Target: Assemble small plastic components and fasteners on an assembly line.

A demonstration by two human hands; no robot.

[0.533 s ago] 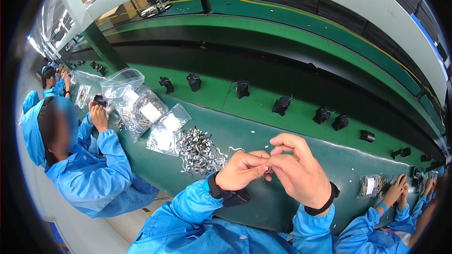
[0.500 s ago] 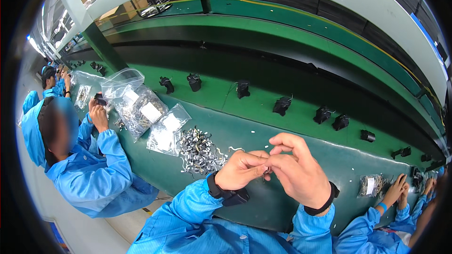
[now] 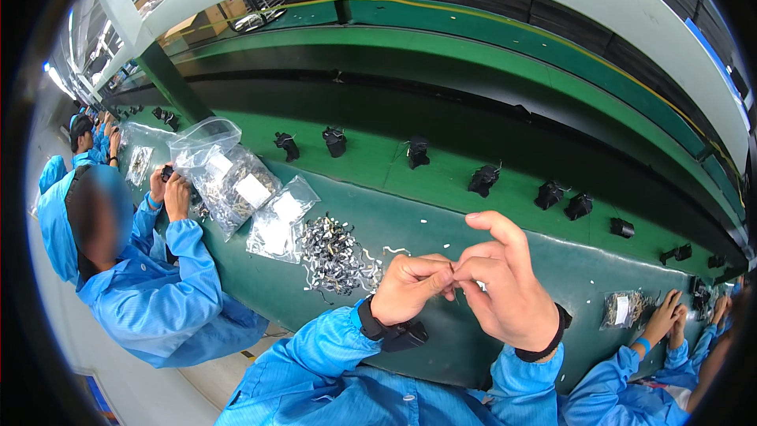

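My left hand [image 3: 412, 288] and my right hand [image 3: 509, 300] meet above the green workbench [image 3: 378, 221]. Both have thumb and forefinger pinched together around something small and dark, too hidden by the fingertips to name. The right forefinger and other fingers curl upward, away from the pinch. Left of my left hand lies a heap of small black-and-white wired parts [image 3: 331, 248], with a loose white lead [image 3: 394, 251] beside it. A black moulded part [image 3: 404, 337] shows next to my left wrist, partly covered by it.
Beyond the bench runs a green conveyor belt [image 3: 363, 176] carrying several black units [image 3: 484, 180]. Clear plastic bags [image 3: 236, 177] of parts stand at left, beside a co-worker in blue [image 3: 158, 292] handling a black piece. Another person's hands [image 3: 666, 319] work at right near a small bag [image 3: 621, 310].
The black units on the belt have shifted slightly to the right. My right fingers have risen and spread a little, while both pinches stay together. The left co-worker's hands have moved slightly.
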